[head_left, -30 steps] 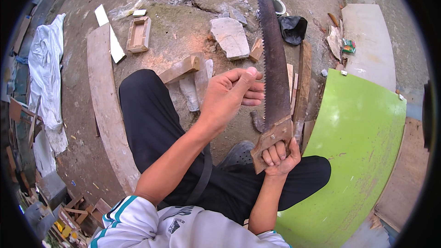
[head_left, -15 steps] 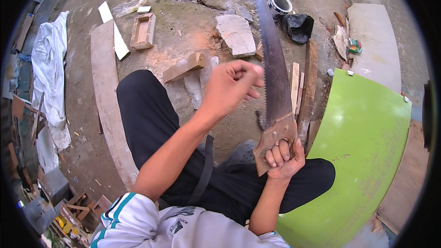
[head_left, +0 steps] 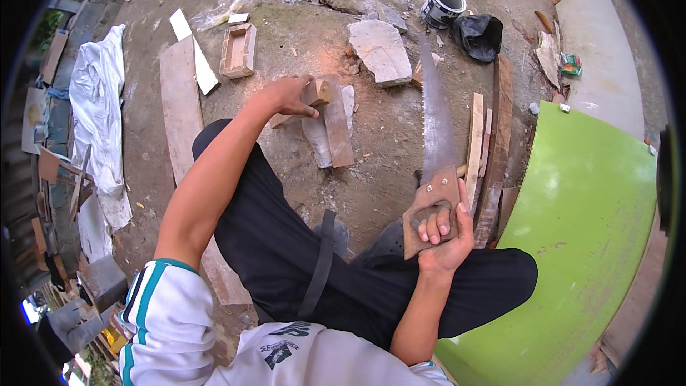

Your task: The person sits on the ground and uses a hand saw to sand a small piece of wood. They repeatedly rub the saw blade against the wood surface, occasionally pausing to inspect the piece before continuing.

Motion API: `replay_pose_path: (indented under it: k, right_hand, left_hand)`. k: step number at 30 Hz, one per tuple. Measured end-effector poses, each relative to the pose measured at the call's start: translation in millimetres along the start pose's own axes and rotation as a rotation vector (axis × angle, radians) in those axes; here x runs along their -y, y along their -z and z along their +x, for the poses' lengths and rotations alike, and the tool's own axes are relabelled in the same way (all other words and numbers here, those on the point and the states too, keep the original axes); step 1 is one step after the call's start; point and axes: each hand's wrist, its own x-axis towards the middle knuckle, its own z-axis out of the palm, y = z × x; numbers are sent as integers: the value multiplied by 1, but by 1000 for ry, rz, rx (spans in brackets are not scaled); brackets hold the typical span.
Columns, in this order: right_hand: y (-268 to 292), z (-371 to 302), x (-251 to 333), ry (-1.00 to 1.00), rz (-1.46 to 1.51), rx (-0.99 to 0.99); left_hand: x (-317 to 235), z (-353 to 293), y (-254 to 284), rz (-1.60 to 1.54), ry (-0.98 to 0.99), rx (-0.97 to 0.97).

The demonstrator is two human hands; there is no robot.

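1. Gripping a handsaw (head_left: 439,125) by its wooden handle (head_left: 441,187), the right hand (head_left: 446,241) has fingers curled through the opening, thumb laid along the side.
2. The handsaw points away from the person, toothed edge to the left.
3. The left hand (head_left: 287,96) clasps a wooden block (head_left: 324,91) between thumb and fingers; a flat board (head_left: 339,136) lies beside it.
4. A paint can (head_left: 444,7) stands beyond the handsaw, beside a black plastic bag (head_left: 477,36).
5. A green panel (head_left: 572,221) lies at right.
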Motion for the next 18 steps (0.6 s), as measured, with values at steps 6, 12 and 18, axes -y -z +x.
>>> replay_pose_path:
  k: [6, 12, 18]
  right_hand:
    - [-4, -2, -3, 15, -129, -36]
    - [-4, 0, -12, -7, -116, -46]
    - [0, 7, -12, 9, -158, -51]
  left_hand:
    - [-10, 3, -10, -9, -81, -38]
    - [-9, 3, -35, -49, -234, -309]
    - [-55, 7, -32, -5, -106, -219]
